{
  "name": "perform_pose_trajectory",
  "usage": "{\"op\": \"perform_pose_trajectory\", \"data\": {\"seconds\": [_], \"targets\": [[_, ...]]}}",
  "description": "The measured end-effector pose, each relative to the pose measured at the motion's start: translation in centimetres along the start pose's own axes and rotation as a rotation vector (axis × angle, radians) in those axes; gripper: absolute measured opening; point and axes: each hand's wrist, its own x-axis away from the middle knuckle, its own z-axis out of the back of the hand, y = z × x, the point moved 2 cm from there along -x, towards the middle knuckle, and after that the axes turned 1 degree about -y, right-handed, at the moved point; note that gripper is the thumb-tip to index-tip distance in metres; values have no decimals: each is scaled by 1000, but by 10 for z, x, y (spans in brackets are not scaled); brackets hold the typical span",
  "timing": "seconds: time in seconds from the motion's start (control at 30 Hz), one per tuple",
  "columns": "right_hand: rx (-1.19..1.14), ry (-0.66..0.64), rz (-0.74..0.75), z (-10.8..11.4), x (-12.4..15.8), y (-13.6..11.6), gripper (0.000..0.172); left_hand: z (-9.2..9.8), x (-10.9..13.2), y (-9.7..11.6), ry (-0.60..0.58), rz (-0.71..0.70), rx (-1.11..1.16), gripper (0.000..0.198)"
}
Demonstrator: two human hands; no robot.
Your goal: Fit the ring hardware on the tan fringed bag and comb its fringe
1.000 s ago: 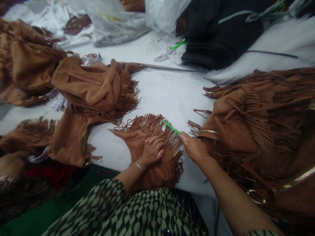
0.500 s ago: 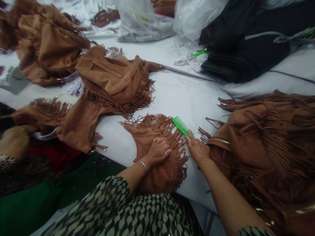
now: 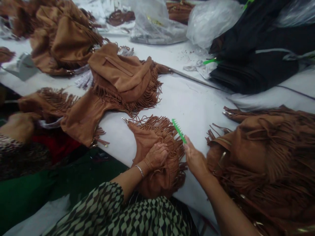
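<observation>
The fingers point(image 3: 189, 146) of the right hand point(image 3: 195, 158) were closed on the handle of a green comb point(image 3: 178, 130). Its teeth pointed to 11 o'clock and sat in the fringe point(image 3: 159, 126) of a tan bag point(image 3: 144, 139). The left hand point(image 3: 155, 156), at 9 o'clock of the right, had its fingers curled shut on the bag's middle, pinning it to the desk point(image 3: 197, 105) at the near edge, about 6 o'clock in the view.

Judging by the strands, this bag was partway combed. The fringe at 12 o'clock of the left hand fanned out fairly straight, while the strands at 5 o'clock were bunched and kinked. The heap point(image 3: 258, 157) at 3 o'clock had matted fringe and looked uncombed. The pile point(image 3: 120, 77) at 11 o'clock lay flatter, though I could not tell whether it was finished.

The bag looked like soft, matte suede, rounded at the bottom, with its fringe cut in thin flat strips. The comb was hard plastic with wide teeth. A thin metal bangle point(image 3: 139, 169) ringed the left wrist above a patterned sleeve point(image 3: 118, 213). The desk had a smooth white cover. Folded black cloth point(image 3: 256, 65) lay at 1 o'clock, crinkled clear plastic point(image 3: 211, 19) at 12, and another person's hand point(image 3: 18, 126) at 9.
</observation>
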Motion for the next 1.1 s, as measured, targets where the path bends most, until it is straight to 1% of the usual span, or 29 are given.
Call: {"op": "perform_pose_trajectory", "data": {"seconds": [0.07,0.1,0.17,0.23,0.33,0.43,0.5,0.53,0.57,0.6,0.63,0.7,0.73,0.77,0.8,0.83,0.87,0.93,1.0,1.07,1.1], "targets": [[53,-104,31,-23,19,-6,51,1,0,1,-8,11,13,17],[86,-134,26,-31,21,-7,52,1,0,2,-18,8,19,17],[144,-149,1,-37,12,-6,54,3,0,2,-41,7,22,17],[159,-144,-15,-34,-10,-4,55,5,0,2,-52,8,20,16],[101,-109,-78,-14,-50,4,56,7,-1,3,-53,0,6,14],[20,-15,-169,21,-93,21,57,8,-1,3,-61,5,-8,12],[4,44,-198,44,-117,33,58,7,-1,2,-54,23,-1,12],[-5,74,-185,53,-125,35,59,6,-1,1,-49,27,6,12],[-26,103,-146,57,-128,34,59,6,0,0,-44,26,13,12],[-54,125,-82,57,-125,30,59,5,0,0,-41,24,16,12],[-88,134,-1,52,-116,22,58,4,0,-1,-43,20,18,12],[-132,87,147,28,-85,2,54,3,0,-2,-58,8,16,13],[-129,26,186,12,-67,-7,51,3,0,-2,-65,1,14,13],[-88,-62,181,-4,-50,-15,51,3,0,-2,-69,-6,11,14],[-37,-115,152,-18,-36,-20,51,3,-1,-1,-71,-11,8,14],[5,-142,127,-29,-27,-22,51,4,-1,-1,-69,-12,5,14],[32,-139,98,-35,-25,-23,52,4,-1,-1,-66,-11,1,15],[-14,-65,70,-32,-38,-16,52,3,-1,-1,-62,-7,-2,15],[-120,10,69,-16,-65,-1,49,2,-1,-1,-57,-8,0,15],[-191,50,67,2,-90,17,47,0,0,-2,-52,-12,7,16],[-199,65,54,9,-98,25,47,0,1,-2,-52,-16,7,16]]}}
